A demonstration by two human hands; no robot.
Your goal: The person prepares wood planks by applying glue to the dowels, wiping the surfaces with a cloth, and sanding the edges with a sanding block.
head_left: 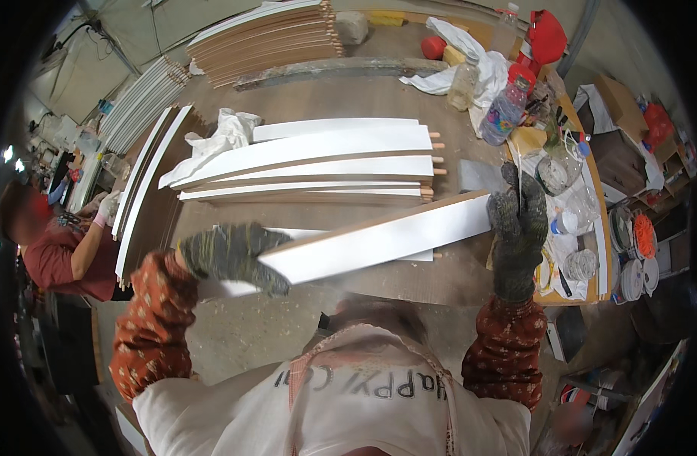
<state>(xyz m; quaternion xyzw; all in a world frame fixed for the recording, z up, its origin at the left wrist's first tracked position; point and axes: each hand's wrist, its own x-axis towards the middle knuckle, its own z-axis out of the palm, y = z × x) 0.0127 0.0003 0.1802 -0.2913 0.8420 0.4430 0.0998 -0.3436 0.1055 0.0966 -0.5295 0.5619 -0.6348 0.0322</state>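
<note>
A long white board (379, 235) with a brown edge slants across in front of me, its right end higher. My left hand (234, 254), in a dark grey-green knit glove, is closed around its left end. My right hand (517, 235), gloved alike, is at the board's right end, the palm side against it and the fingers stretched upward and apart. Beneath the held board another white board (417, 256) lies on the brown table (348, 91), partly covered. Beyond it lies a group of white boards (318, 156) with wooden dowels sticking out at their right ends.
A white cloth (219, 140) lies by the boards' left end. Stacked boards (265, 45) stand at the back. Bottles (503, 114), rags and string crowd the right side. At left, a person in a dark red shirt (79, 254) has a gloved hand at upright boards (147, 190).
</note>
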